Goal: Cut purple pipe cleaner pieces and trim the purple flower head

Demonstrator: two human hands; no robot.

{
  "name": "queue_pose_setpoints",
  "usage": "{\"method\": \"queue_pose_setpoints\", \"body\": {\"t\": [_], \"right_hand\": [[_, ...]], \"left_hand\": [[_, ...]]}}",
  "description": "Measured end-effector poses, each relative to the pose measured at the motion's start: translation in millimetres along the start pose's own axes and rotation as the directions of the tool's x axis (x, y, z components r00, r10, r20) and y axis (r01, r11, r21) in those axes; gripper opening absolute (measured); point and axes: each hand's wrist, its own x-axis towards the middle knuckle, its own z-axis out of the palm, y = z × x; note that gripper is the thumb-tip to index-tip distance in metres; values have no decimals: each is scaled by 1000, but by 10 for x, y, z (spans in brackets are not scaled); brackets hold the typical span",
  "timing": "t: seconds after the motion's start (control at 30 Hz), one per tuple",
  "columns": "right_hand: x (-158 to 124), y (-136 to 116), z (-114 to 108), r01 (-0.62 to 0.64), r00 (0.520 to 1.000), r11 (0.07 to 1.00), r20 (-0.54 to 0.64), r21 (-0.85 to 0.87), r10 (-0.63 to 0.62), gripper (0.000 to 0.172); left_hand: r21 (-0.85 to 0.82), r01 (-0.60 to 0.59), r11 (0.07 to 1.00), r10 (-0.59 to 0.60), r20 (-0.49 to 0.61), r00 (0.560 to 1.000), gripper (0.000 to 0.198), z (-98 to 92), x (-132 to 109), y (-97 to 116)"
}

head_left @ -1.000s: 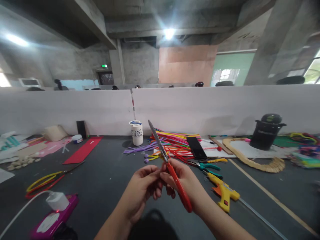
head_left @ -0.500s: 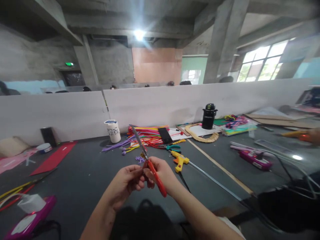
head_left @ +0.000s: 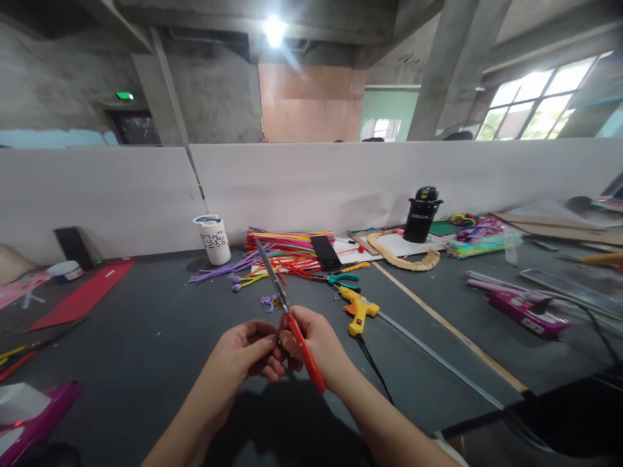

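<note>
My right hand (head_left: 316, 340) is closed around red-handled scissors (head_left: 304, 353), whose blades (head_left: 270, 269) point up and away over the dark table (head_left: 146, 337). My left hand (head_left: 248, 353) is closed beside it, fingertips pinched against the right hand near the scissors' pivot; what it pinches is too small to make out. A small purple piece (head_left: 267, 301) lies on the table just beyond my hands.
A yellow glue gun (head_left: 357, 311) with a black cord lies right of my hands. Further back are a heap of coloured pipe cleaners (head_left: 287, 250), a white cup (head_left: 213, 239), a phone (head_left: 325, 251), teal pliers (head_left: 343, 279), a black pot (head_left: 422, 215) and a white partition (head_left: 341, 181). Pink glue guns (head_left: 520, 314) lie right.
The view has swung right and then settled slightly lower. My hands stay together with the scissors, held a little lower in the picture than a second ago.
</note>
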Motion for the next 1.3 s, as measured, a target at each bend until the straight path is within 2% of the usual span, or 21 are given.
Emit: {"method": "queue_pose_setpoints", "body": {"t": [0.1, 0.27, 0.43, 0.57, 0.7, 0.8, 0.9, 1.0, 1.17, 1.3], "right_hand": [[13, -10, 29, 7, 1000, 999, 23, -31, -7, 8], [136, -95, 33, 27, 999, 992, 40, -121, -22, 11], [88, -10, 43, -57, 996, 998, 68, 9, 56, 9], [4, 73, 62, -18, 998, 1000, 68, 10, 17, 10], [-61, 36, 51, -45, 997, 999, 56, 24, 43, 7], [-101, 16, 30, -38, 996, 999, 80, 37, 35, 6], [-129, 57, 2, -19, 999, 999, 51, 29, 17, 9], [-170, 108, -30, 24, 1000, 998, 21, -50, -23, 17], [-265, 86, -50, 173, 985, 924, 71, -341, -158, 30], [-168, -14, 12, 191, 981, 923, 92, -334, -170, 31]], "left_hand": [[14, -5, 1000, 4, 15, 1000, 16, -45, -39, -1], [15, -61, 998, 60, 69, 996, 18, -111, 38, 78], [27, -11, 1000, 10, 34, 999, 19, -107, 28, -49], [67, 4, 998, -5, 20, 1000, 18, -109, -68, -124], [89, 18, 996, -17, -11, 1000, 19, -48, -133, -121], [58, 1, 998, 3, -68, 998, 18, 28, -168, -119], [5, -46, 999, 46, -101, 994, 16, 75, -199, -109], [-53, -80, 995, 72, -125, 989, 14, 66, -226, -90], [-67, -201, 977, 185, -193, 964, 13, 17, -241, -12], [-78, -252, 965, 228, -228, 946, 12, 60, -145, 181]]}}
